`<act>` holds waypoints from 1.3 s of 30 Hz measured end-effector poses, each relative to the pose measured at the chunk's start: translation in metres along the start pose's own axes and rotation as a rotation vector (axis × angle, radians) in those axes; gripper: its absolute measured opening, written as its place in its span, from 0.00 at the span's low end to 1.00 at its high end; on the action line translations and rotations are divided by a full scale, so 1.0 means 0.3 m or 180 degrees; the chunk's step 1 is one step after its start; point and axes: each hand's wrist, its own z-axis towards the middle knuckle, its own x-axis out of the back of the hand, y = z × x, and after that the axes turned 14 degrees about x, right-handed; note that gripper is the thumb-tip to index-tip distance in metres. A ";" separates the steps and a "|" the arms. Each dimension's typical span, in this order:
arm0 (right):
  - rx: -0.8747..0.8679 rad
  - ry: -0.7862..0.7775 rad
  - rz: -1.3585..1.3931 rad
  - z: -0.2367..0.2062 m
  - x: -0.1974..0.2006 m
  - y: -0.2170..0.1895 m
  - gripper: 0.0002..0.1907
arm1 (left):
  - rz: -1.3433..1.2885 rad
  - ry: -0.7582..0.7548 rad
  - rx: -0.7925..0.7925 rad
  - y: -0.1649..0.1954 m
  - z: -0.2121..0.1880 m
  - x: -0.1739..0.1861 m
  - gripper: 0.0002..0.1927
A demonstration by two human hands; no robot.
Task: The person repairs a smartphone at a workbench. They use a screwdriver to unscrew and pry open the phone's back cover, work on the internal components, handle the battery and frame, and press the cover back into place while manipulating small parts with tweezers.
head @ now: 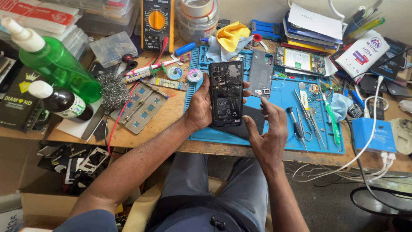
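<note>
My left hand grips a black smartphone with its back cover off, held upright above the blue work mat. The phone's inner parts face me. My right hand hovers just right of the phone's lower edge, fingers spread, holding nothing. A dark flat panel lies on the mat under both hands.
Tweezers and screwdrivers lie on the mat's right part. An opened phone and a grey cover sit behind. A green spray bottle, a dark bottle, a yellow multimeter, steel wool and a blue charger crowd the bench.
</note>
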 end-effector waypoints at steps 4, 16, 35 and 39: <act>-0.0021 -0.0005 0.0013 -0.020 0.003 0.037 0.30 | 0.0064 0.0063 -0.0011 0.001 0.011 0.002 0.43; -0.0212 -0.0092 0.0258 -0.042 -0.025 0.081 0.26 | -0.0017 0.0074 0.0093 -0.002 0.016 0.015 0.44; 0.0865 -0.0674 -0.0140 0.122 0.020 0.066 0.53 | -0.0667 -0.0757 0.0296 0.036 -0.032 -0.030 0.40; 0.1890 -0.0983 -0.0871 0.213 0.074 0.160 0.45 | -0.0721 -0.0766 0.1147 0.009 -0.014 -0.002 0.38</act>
